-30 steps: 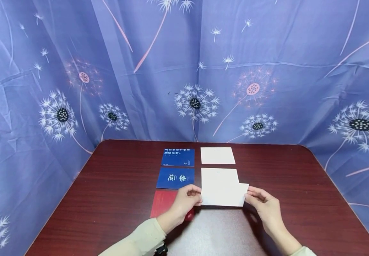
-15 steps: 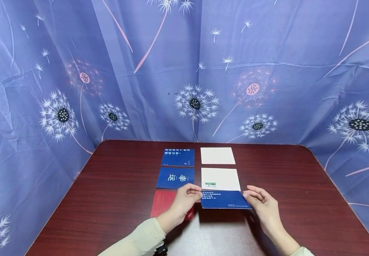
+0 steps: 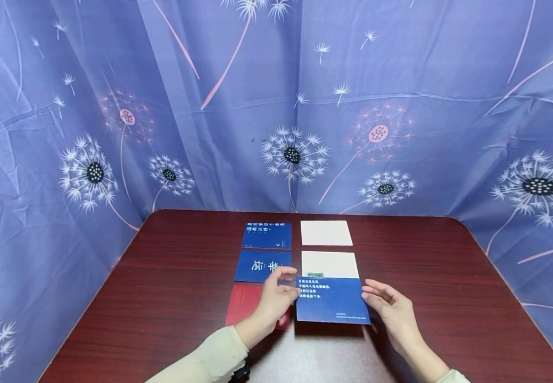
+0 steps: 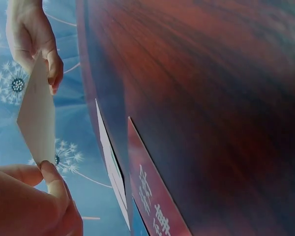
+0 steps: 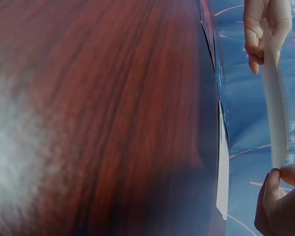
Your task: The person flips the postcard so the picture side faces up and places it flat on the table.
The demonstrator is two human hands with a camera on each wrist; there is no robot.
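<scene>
Fingers and thumb of the left hand (image 3: 272, 298) are clamped on the left edge of a blue postcard (image 3: 333, 306), and those of the right hand (image 3: 393, 308) pinch its right edge, so that it hangs raised above the table between the two. Behind everything, a periwinkle curtain printed with dandelions (image 3: 233, 133) fills the far side and both flanks. Before it spreads the dark red wood-grain table (image 3: 161, 287), glossy at the near side, with a shadow under the raised postcard. Cream sleeves (image 3: 204, 357) reach in from the near edge. The held postcard shows white lettering on its upper face and a pale underside in the left-wrist view; seen from the head, it covers the near part of a white postcard (image 3: 330, 261). To the left lies a red postcard (image 3: 242, 306), partly hidden by the left hand. Beyond that lies a blue card with two large white characters (image 3: 259, 266), and farther still a blue card with lines of white text (image 3: 266, 235). Right of this farthest one lies a second white card (image 3: 326, 233). A black wristband (image 3: 240, 372) shows by the left cuff. Smallest is a green stamp-like picture (image 3: 314, 275) on the nearer white postcard, partly covered.
</scene>
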